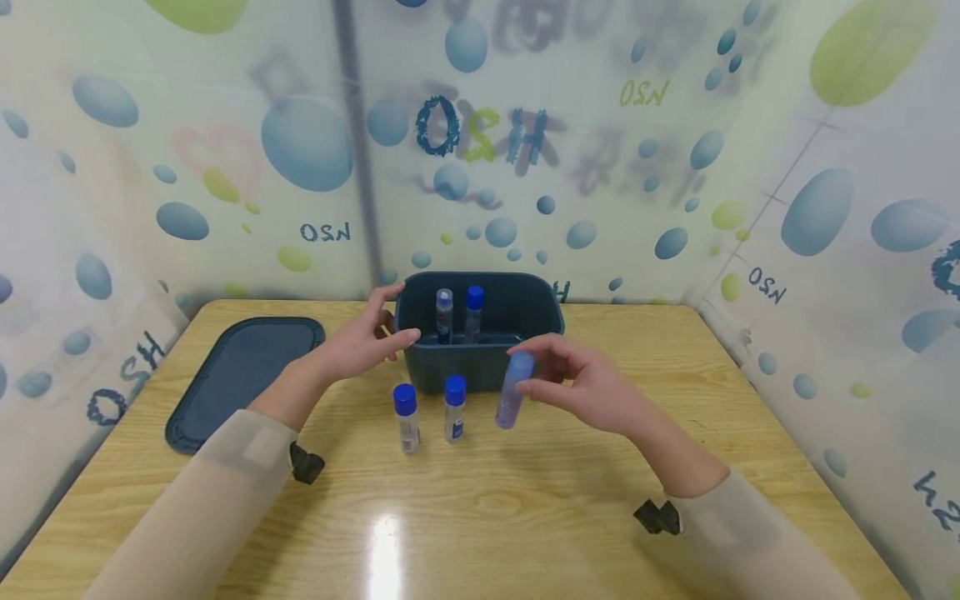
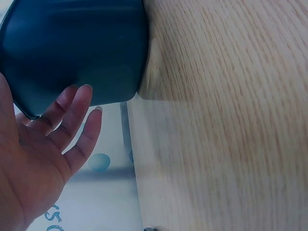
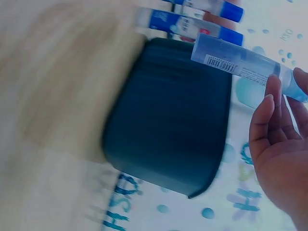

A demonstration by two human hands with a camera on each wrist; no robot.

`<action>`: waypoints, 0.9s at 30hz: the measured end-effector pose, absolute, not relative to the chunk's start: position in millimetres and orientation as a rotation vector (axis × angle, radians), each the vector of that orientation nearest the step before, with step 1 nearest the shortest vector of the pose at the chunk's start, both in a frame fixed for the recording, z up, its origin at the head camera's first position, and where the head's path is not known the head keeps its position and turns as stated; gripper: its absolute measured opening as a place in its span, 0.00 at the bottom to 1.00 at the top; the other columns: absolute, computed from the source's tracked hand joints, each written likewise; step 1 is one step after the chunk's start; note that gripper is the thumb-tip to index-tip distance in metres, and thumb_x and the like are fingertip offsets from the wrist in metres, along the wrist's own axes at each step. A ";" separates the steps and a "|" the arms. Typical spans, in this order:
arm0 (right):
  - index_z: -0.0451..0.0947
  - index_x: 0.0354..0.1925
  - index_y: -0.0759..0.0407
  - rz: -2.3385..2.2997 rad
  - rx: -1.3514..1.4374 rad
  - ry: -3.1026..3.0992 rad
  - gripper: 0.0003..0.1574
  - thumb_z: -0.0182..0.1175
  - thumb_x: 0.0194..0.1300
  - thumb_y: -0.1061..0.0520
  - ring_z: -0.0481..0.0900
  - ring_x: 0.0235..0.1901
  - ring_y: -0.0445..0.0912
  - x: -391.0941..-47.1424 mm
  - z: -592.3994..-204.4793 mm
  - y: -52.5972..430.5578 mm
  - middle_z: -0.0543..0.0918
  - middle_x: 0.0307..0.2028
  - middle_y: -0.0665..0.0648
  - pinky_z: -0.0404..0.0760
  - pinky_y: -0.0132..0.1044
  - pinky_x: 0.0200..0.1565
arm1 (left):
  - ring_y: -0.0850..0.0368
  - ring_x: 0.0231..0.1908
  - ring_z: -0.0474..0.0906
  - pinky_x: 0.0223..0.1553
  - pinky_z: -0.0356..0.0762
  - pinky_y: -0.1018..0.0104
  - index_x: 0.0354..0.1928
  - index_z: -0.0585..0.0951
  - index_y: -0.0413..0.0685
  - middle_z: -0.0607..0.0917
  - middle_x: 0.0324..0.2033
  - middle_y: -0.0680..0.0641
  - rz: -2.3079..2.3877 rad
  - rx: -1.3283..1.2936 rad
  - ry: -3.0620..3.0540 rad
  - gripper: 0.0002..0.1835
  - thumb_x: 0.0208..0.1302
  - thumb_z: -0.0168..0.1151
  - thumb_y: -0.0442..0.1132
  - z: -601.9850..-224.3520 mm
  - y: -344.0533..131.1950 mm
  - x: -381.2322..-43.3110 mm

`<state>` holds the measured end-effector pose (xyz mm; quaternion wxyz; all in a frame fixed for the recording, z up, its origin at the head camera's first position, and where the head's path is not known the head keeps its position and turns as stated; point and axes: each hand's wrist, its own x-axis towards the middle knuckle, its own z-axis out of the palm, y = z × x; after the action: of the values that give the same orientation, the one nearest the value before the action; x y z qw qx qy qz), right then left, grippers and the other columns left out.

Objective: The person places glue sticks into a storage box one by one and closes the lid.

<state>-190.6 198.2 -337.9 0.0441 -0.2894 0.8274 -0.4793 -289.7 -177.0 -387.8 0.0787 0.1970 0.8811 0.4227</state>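
Note:
A dark blue plastic bin (image 1: 442,367) stands near the back of the table. My left hand (image 1: 363,340) is at its left end, thumb over the front rim and fingers loosely spread along the outer wall. In my right hand (image 1: 577,379), thumb and fingers pinch a translucent bluish glue stick (image 1: 510,400) near its upper end, tilted, before the bin's right front. A barcode label shows on it in the right wrist view. Two clear glue sticks with blue caps, one on the left (image 1: 407,425) and one beside it (image 1: 454,419), stand upright in front of the bin.
Inside the bin, a glue stick with a pale top (image 1: 445,315) and a blue-capped one (image 1: 473,317) stand upright. A dark blue lid (image 1: 243,375) lies flat on the wooden table (image 1: 450,517) at left. Printed curtains (image 1: 630,183) enclose the table's back and sides.

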 end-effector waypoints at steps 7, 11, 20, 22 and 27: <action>0.83 0.65 0.56 -1.565 -0.925 2.625 0.24 0.72 0.75 0.61 0.81 0.32 0.47 -198.0 -305.3 204.3 0.85 0.38 0.56 0.80 0.34 0.32 | 0.37 0.43 0.86 0.43 0.84 0.57 0.90 0.41 0.63 0.81 0.44 0.40 1.271 0.606 2.631 0.50 0.82 0.62 0.61 -387.6 -177.2 -289.2; 0.83 0.65 0.61 -1.662 -1.016 2.648 0.24 0.72 0.73 0.64 0.80 0.30 0.46 -207.6 -290.0 207.1 0.85 0.35 0.54 0.78 0.34 0.30 | 0.38 0.43 0.86 0.43 0.84 0.57 0.90 0.41 0.64 0.81 0.44 0.40 1.266 0.605 2.635 0.50 0.82 0.61 0.61 -387.5 -177.3 -288.8; 0.83 0.66 0.59 -1.778 -0.919 2.699 0.23 0.70 0.76 0.61 0.85 0.32 0.42 -235.1 -273.5 205.7 0.87 0.41 0.47 0.81 0.32 0.34 | 0.38 0.43 0.86 0.43 0.84 0.57 0.90 0.41 0.63 0.80 0.44 0.40 1.277 0.604 2.629 0.50 0.82 0.61 0.61 -387.7 -177.3 -289.5; 0.83 0.67 0.57 -1.756 -0.857 2.726 0.23 0.70 0.76 0.59 0.87 0.35 0.45 -242.6 -273.8 205.4 0.87 0.43 0.46 0.84 0.34 0.38 | 0.37 0.43 0.86 0.43 0.84 0.56 0.90 0.41 0.64 0.80 0.44 0.40 1.279 0.603 2.628 0.50 0.82 0.61 0.61 -387.9 -177.5 -290.0; 0.82 0.70 0.53 -1.693 -0.714 2.760 0.25 0.69 0.78 0.53 0.89 0.42 0.56 -263.9 -283.5 205.7 0.86 0.48 0.50 0.88 0.37 0.45 | 0.37 0.43 0.86 0.44 0.84 0.56 0.90 0.41 0.66 0.81 0.44 0.40 1.266 0.593 2.636 0.50 0.81 0.61 0.61 -388.7 -177.4 -290.3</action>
<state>-263.9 205.7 -283.5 -0.0872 -0.2144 0.8292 -0.5087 -290.3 -177.4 -388.7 0.0789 0.1980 0.8807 0.4231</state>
